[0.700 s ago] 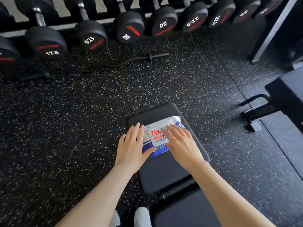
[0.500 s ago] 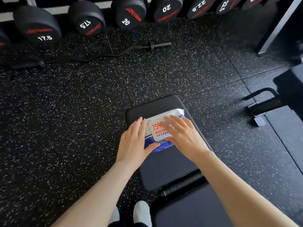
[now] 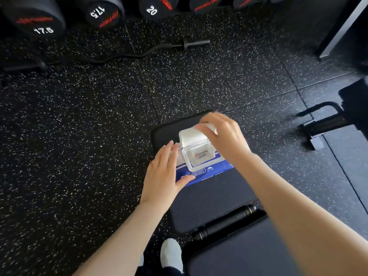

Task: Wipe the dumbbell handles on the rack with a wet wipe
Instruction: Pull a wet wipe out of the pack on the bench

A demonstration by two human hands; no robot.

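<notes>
Wipe pack (image 3: 201, 174) sits on bench pad's (image 3: 209, 200) far end, L hand (image 3: 162, 176) pressing it flat-fingered, R hand (image 3: 225, 136) pinching the flip lid (image 3: 192, 136) up, opening (image 3: 201, 155) just below that grip; dumbbells (image 3: 151, 6) well beyond the pad.

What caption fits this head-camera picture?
Left hand steadies the wipe pack on the bench; right hand holds its lid open.

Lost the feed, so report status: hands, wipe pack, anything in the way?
Left hand steadies wipe pack on bench pad. Right hand pinches its lid, flipped up; no wipe out yet. Curl bar lies on floor before dumbbells.
</notes>
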